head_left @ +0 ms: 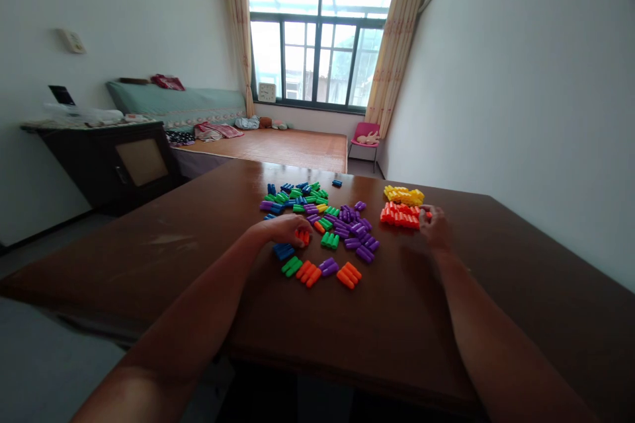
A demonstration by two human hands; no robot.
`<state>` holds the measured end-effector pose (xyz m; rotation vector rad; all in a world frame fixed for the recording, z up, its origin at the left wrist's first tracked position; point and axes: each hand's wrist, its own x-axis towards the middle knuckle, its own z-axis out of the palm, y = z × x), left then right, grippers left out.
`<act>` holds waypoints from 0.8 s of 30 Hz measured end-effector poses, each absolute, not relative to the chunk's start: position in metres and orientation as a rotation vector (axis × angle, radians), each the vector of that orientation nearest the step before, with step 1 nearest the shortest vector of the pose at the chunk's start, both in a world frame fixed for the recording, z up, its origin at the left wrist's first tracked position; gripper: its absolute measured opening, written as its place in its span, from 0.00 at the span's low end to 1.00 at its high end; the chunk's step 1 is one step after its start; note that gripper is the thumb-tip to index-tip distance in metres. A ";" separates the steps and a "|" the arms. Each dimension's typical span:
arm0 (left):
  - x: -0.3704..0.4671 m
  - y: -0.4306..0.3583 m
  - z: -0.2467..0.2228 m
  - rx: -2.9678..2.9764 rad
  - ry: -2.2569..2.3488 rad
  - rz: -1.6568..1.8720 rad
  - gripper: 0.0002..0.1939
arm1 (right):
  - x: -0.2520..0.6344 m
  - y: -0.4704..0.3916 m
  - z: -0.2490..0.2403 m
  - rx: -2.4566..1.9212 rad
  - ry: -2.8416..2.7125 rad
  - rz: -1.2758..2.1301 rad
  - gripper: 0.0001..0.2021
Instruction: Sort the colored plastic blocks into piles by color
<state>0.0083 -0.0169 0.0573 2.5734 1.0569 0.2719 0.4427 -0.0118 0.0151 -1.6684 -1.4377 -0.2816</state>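
Note:
My left hand (288,230) is closed round an orange piece (303,236) at the left side of a loose heap of small plastic pieces. Blue, green and purple pieces (358,228) make up most of that heap. Along its near side lie orange pieces (349,275), a green group (292,266) and a purple group (328,267). At the right, my right hand (433,225) has its fingers pressed on the right end of a row of red-orange pieces (399,215). Behind that row sits a pile of yellow pieces (404,195).
The pieces lie on a brown wooden table (198,231). A lone blue piece (337,183) is near its far edge. Beyond stand a bed (292,147), a dark cabinet (106,168) at the left and a pink chair (366,132) by the window.

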 end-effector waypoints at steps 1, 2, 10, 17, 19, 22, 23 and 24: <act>0.011 -0.016 0.055 2.588 1.081 0.316 0.19 | 0.431 -0.015 0.020 -1.623 -1.479 -0.251 0.19; 0.015 -0.016 0.053 2.588 1.100 0.385 0.20 | 0.417 -0.019 0.024 -1.580 -1.527 -0.202 0.18; 0.063 -0.038 0.043 2.561 0.934 0.921 0.29 | 0.297 -0.065 0.029 -1.137 -1.950 0.548 0.14; 0.077 -0.051 0.043 2.598 0.945 1.008 0.26 | 0.278 -0.072 0.024 -1.001 -1.825 0.833 0.18; 0.078 -0.051 0.042 2.606 0.963 0.998 0.26 | 0.278 -0.070 0.023 -0.976 -1.798 0.901 0.19; 0.077 -0.050 0.042 2.630 0.958 0.954 0.30 | 0.285 -0.061 0.024 -0.974 -1.789 0.912 0.19; 0.076 -0.050 0.042 2.637 0.944 0.935 0.30 | 0.293 -0.056 0.024 -0.996 -1.769 0.880 0.19; 0.075 -0.050 0.043 2.644 0.929 0.916 0.30 | 0.304 -0.050 0.024 -1.030 -1.727 0.837 0.19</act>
